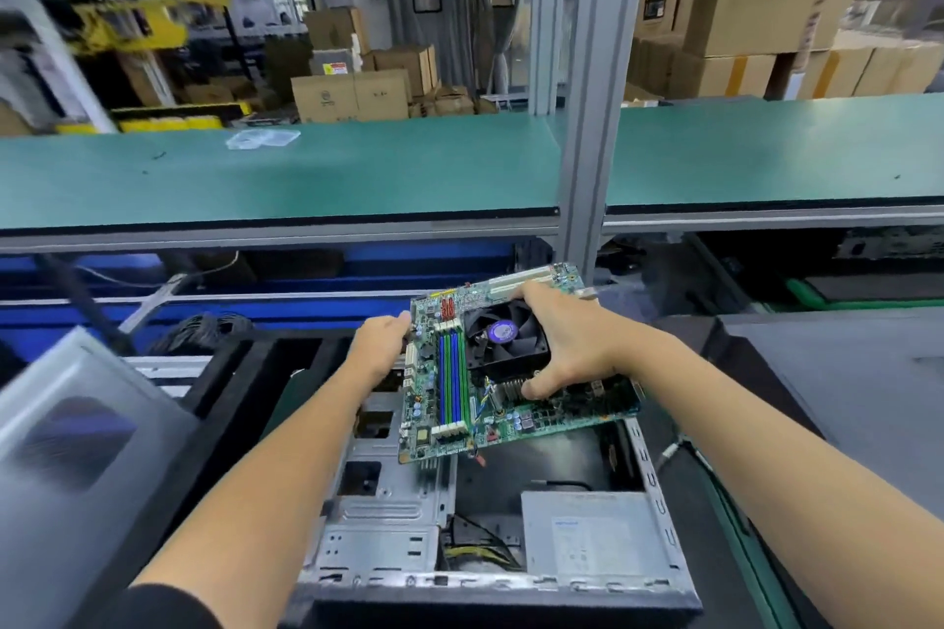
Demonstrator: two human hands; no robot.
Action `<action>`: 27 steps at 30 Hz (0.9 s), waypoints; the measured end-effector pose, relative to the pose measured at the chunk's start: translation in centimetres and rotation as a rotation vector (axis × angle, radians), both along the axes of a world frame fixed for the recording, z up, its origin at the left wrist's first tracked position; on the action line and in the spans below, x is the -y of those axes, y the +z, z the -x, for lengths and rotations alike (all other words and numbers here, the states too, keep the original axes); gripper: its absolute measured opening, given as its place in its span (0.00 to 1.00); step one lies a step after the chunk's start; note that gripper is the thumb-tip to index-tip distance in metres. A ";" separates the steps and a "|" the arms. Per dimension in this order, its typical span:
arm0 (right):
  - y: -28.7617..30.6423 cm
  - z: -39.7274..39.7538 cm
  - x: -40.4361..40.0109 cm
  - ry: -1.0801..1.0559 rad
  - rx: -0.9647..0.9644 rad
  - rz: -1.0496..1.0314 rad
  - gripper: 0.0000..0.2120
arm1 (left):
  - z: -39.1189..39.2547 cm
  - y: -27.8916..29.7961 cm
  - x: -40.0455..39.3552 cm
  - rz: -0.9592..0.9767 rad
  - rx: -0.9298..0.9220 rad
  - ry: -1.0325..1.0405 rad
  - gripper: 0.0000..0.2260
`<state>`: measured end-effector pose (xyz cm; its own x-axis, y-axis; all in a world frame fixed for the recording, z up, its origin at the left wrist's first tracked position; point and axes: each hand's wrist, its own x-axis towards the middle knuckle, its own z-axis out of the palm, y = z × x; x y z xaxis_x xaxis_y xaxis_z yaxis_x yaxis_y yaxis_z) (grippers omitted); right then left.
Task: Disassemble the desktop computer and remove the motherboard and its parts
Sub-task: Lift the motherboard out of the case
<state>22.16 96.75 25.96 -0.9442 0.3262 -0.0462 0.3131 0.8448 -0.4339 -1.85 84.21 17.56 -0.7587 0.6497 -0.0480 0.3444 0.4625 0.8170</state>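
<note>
We hold the motherboard [511, 373] clear above the open computer case [388, 516]: our left hand [380, 347] pinches its left edge, though the fingers are partly hidden, and our right hand [567, 342] is curled around the CPU cooler fan [503, 335]. The removal step looks nearly done. Next we need a bare spot to set the board down flat.

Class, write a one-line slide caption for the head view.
Both hands, left and right, hold the motherboard above the opened computer case.

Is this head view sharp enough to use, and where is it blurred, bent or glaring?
Head view: the motherboard and both hands, left hand and right hand, are sharp; the left background, with its yellow rack, is smeared by motion blur, as is the grey panel at lower left; the wide lens bows the green bench; lighting is even, with no harsh glare.
</note>
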 end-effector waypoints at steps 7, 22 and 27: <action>-2.3 4.4 2.9 0.043 -0.054 -0.010 0.42 | 4.0 -0.8 2.6 0.127 -0.147 0.055 0.18; -7.2 9.1 3.9 -0.029 -0.025 0.234 0.45 | 6.2 -3.8 4.2 0.067 -0.295 0.010 0.14; -7.2 9.1 3.6 -0.012 0.021 0.223 0.51 | 5.9 -3.8 4.4 0.026 -0.187 -0.017 0.20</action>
